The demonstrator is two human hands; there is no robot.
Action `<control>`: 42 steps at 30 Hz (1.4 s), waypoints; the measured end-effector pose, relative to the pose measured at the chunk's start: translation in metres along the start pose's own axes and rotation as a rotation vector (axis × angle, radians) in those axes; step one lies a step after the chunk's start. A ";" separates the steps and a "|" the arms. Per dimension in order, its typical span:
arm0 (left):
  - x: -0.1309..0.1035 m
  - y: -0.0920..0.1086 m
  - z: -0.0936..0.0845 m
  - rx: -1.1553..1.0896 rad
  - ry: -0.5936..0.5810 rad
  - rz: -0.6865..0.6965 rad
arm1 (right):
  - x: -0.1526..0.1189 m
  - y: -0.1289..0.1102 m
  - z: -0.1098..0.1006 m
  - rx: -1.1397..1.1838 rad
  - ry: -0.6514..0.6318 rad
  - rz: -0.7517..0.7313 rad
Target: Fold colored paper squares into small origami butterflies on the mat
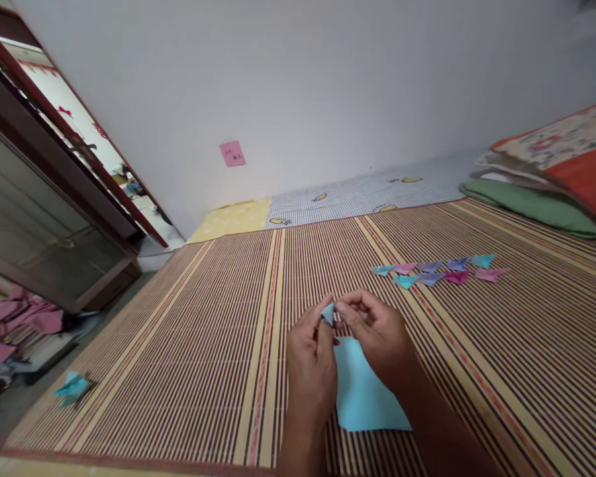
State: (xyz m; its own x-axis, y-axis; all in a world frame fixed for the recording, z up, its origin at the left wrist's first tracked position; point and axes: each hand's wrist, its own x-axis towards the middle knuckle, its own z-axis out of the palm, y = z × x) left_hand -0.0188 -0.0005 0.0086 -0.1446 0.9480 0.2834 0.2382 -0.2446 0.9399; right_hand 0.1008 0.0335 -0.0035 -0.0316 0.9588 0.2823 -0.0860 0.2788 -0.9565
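Note:
A small folded piece of light blue paper (328,313) is pinched between the fingertips of my left hand (312,351). Beside it, to the right, my right hand (377,331) has its thumb and fingers pressed together close to the paper's edge; whether they hold part of it is too small to tell. Under and between both hands lies a light blue sheet (367,394), flat on the striped mat (218,331). Two rows of small folded paper pieces (430,267) in blue, pink, purple and magenta rest on the mat beyond my right hand.
A crumpled-looking blue folded paper (73,388) sits near the mat's left edge. Folded bedding and a pillow (566,146) are stacked at the right back. A pink note (232,154) is on the wall. Pink cloth (24,318) lies off the left side, below a door.

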 end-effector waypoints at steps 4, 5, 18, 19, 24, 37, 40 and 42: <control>0.001 -0.008 0.000 0.192 0.231 0.107 | -0.005 -0.010 0.001 -0.142 0.037 -0.103; 0.001 -0.009 0.000 0.222 0.271 0.145 | -0.006 -0.012 0.001 -0.201 0.032 -0.151; -0.006 0.010 0.008 -0.281 0.279 -0.065 | -0.011 -0.021 0.003 -0.487 0.067 -0.711; -0.005 0.012 0.007 -0.359 0.244 -0.113 | -0.011 -0.019 0.002 -0.506 0.082 -0.735; -0.002 0.018 0.001 -0.577 0.047 -0.277 | -0.011 -0.011 -0.001 -0.588 0.137 -0.800; -0.006 0.018 -0.008 -0.708 0.098 -0.317 | -0.010 -0.008 -0.003 -0.651 0.080 -0.845; -0.005 0.016 -0.008 -0.696 0.059 -0.304 | -0.010 -0.008 -0.003 -0.642 0.052 -0.845; -0.003 0.014 -0.007 -0.668 0.026 -0.280 | -0.011 -0.011 -0.002 -0.601 0.046 -0.827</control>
State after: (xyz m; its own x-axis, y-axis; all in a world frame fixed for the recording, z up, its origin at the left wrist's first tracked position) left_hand -0.0217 -0.0080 0.0218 -0.1388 0.9903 0.0117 -0.4474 -0.0732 0.8913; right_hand 0.1039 0.0203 0.0037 -0.1500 0.4518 0.8794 0.4505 0.8230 -0.3460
